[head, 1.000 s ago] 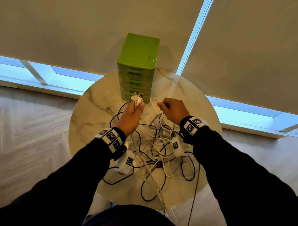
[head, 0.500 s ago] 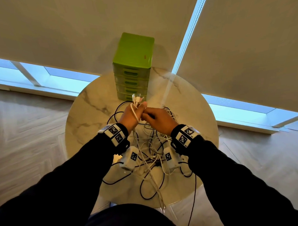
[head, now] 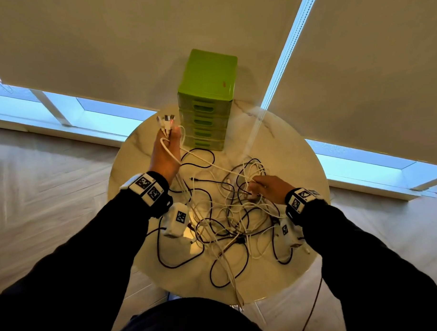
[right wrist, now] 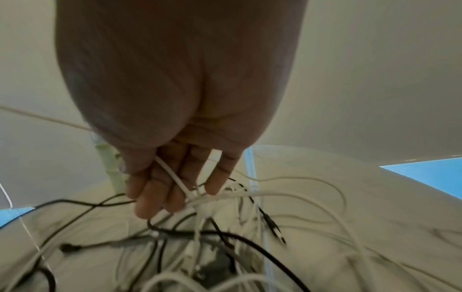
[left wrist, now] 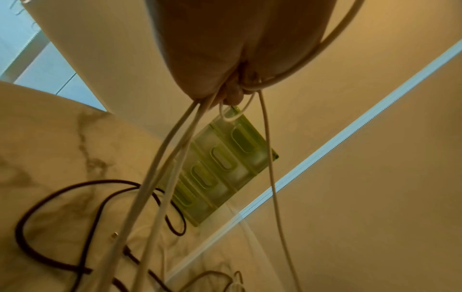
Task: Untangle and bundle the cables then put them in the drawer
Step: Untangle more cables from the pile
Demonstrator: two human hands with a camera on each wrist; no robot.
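Separating white cables from the tangle on the table (head: 142, 153).
Left hand (head: 166, 154) grips gathered white cable ends (head: 165, 120), raised beside the drawer unit (head: 206, 104); right hand (head: 270, 188) pinches a white strand in the tangle (head: 226, 214). Best fed out slowly, avoiding tightened knots.

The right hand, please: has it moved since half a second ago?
Yes. The right hand has left the left hand and dropped nearer, farther from the green plastic drawer tower, onto the tangled cables.

sleeves (head: 67, 269): black, long, both arms
wristbands (head: 147, 186): white, square black-white marker tags
wrist cameras (head: 177, 220): small white boxes, tagged too
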